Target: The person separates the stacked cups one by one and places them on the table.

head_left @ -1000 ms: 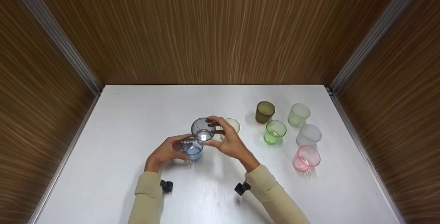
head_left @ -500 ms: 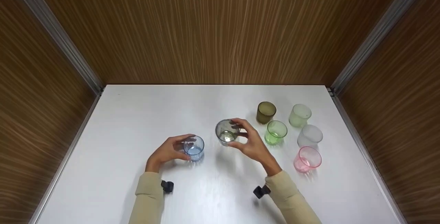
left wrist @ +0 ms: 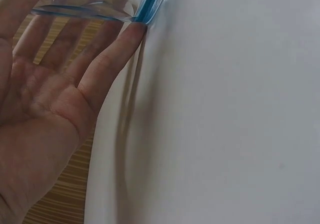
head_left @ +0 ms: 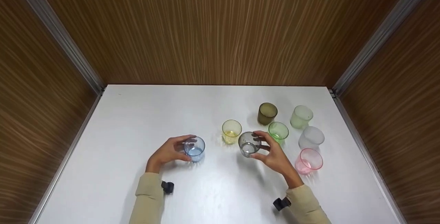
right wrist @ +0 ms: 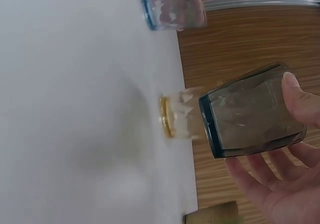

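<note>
My left hand (head_left: 169, 152) holds a clear blue glass (head_left: 194, 149) between thumb and fingers; the glass stands upright on the white table. In the left wrist view the fingers lie along the side of the blue glass (left wrist: 100, 9). With thumb and fingertips my right hand (head_left: 273, 153) grips a grey smoky glass (head_left: 249, 145) by its side, raised above the table. The right wrist view shows this grey glass (right wrist: 255, 116) off the surface. A yellow glass (head_left: 231, 132) stands just left of the grey one, and a green glass (head_left: 278, 131) is partly behind my right fingers.
Right of my right hand stand a pink glass (head_left: 308, 161), a frosted white glass (head_left: 311, 137) and a frosted pale green glass (head_left: 301, 116). A dark olive glass (head_left: 267, 114) is farther back. Wood-grain walls (head_left: 220, 31) enclose the white table (head_left: 137, 110) on three sides.
My right hand has carried the grey glass rightward, from over the blue glass, across the yellow one, to its right. The yellow glass shows fully now. My left hand has stayed on the blue glass.
</note>
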Demonstrator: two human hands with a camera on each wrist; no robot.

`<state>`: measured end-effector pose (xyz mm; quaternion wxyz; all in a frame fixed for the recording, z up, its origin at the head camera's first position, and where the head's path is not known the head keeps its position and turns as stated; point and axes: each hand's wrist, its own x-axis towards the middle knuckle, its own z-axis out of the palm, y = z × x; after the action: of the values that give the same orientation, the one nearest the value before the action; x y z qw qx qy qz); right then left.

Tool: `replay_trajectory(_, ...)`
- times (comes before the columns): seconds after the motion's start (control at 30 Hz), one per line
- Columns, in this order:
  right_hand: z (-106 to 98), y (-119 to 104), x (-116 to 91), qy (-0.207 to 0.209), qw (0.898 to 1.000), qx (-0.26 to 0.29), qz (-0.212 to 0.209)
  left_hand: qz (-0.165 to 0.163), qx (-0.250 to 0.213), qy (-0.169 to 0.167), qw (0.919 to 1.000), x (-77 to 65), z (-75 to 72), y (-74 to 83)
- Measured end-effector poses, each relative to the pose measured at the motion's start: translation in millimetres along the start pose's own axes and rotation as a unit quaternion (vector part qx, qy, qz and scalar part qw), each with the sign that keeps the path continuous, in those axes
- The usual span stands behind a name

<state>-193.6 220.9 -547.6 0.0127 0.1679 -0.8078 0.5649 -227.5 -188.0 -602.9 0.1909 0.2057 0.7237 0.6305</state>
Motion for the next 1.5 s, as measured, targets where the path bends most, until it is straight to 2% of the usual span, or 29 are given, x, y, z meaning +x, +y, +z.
replay_trajectory(0.23,-11.7,8.6,-11.9,0.017,0.999,0.001,0.036,-0.010,0.001,0.004,0.9999,0.5,0.4,-0.7)
replay_trajectory(0.6,-26.4,25.4,-26.8,0.016,0.997,-0.001,0.080,-0.027,-0.015,0.006,0.9995,0.1,0.1,1.8)
replay_trajectory(1.13,-30.1,38.4,-38.1,0.036,0.994,0.035,0.097,-0.015,-0.001,0.010,0.9998,-0.3,1.4,3.7)
replay_trajectory(1.37,-30.6,41.4,-41.6,0.049,0.993,0.041,0.103,0.000,0.003,0.004,1.0000,-2.2,2.6,5.6)
replay_trajectory(1.5,-31.1,41.5,-42.6,0.051,0.992,0.041,0.109,-0.005,0.008,0.011,0.9999,-2.6,4.5,8.8)
